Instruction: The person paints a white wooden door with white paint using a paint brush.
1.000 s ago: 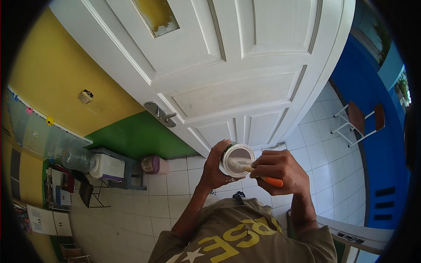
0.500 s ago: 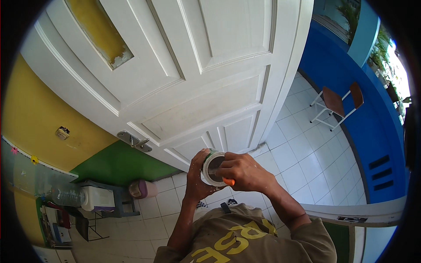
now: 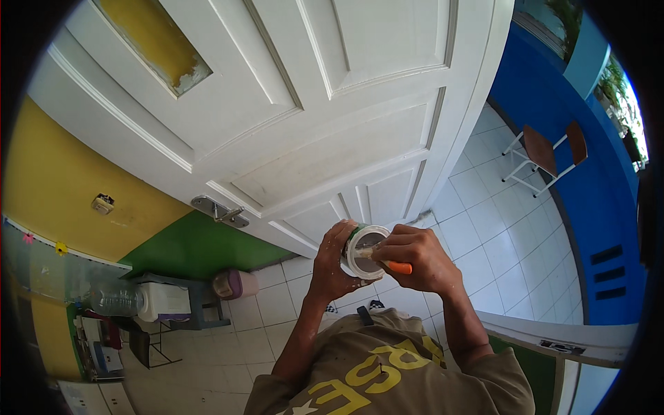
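Observation:
My left hand [image 3: 333,263] is wrapped around the side of a small round paint can [image 3: 350,260] with a white-smeared rim, held in front of my chest with its mouth toward me. My right hand [image 3: 422,259] grips a paintbrush by its orange handle [image 3: 399,267]. The brush's pale head reaches into the can's mouth, against the inside near the rim. White specks of paint dot both hands. Beyond the can stands a white panelled door [image 3: 325,152] with a metal lever handle [image 3: 227,213]; neither hand touches it.
A brown chair [image 3: 546,153] with white legs stands by the blue wall [image 3: 546,104] at right. At left are a pink bin [image 3: 236,284], a large water bottle [image 3: 114,301] on its side, a grey stool [image 3: 200,304] and a rack of books [image 3: 98,346]. White tiles [image 3: 484,242] cover the floor.
Both hands, the can and the brush have shifted right and slightly up in the view. The brush head now shows at the can's mouth, and its orange handle points more to the right.

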Motion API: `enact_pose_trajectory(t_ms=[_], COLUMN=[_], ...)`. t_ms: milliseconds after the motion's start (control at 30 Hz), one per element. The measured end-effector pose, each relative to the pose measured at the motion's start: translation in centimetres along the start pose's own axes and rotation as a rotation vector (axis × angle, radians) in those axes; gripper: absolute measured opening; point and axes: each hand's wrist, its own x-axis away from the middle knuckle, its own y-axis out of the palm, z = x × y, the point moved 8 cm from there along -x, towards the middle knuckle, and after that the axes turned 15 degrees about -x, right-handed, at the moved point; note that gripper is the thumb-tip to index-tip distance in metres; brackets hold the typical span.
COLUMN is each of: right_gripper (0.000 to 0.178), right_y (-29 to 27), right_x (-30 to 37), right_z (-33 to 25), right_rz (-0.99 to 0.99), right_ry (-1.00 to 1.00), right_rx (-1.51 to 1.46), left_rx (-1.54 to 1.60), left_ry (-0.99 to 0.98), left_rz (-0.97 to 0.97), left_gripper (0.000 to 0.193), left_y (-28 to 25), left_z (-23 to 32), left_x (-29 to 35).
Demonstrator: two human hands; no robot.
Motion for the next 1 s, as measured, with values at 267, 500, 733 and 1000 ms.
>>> enact_pose_trajectory(t_ms=[267, 500, 733, 1000], right_gripper=[0.037, 0.039, 0.039, 0.04], right_y=[0.6, 1.7, 2.4, 2.8], right_x=[1.2, 1.2, 1.0, 0.7], right_z=[1.4, 2.2, 4.2, 4.7], right_rz=[-0.097, -0.193, -0.278, -0.388], right_ry=[0.071, 0.099, 0.138, 0.163], right_rx=[-0.01, -0.052, -0.134, -0.181], left_rx=[-0.048, 0.012, 0.069, 0.184], left_ry=[0.015, -0.014, -0.063, -0.117], left_rz=[-0.084, -0.159, -0.264, -0.441], left_gripper=[0.113, 0.107, 0.105, 0.111], left_y=[2.1, 2.6, 3.8, 4.8], left_z=[-0.9, -1.7, -2.1, -2.6], left_x=[0.1, 1.2, 2.2, 3.3])
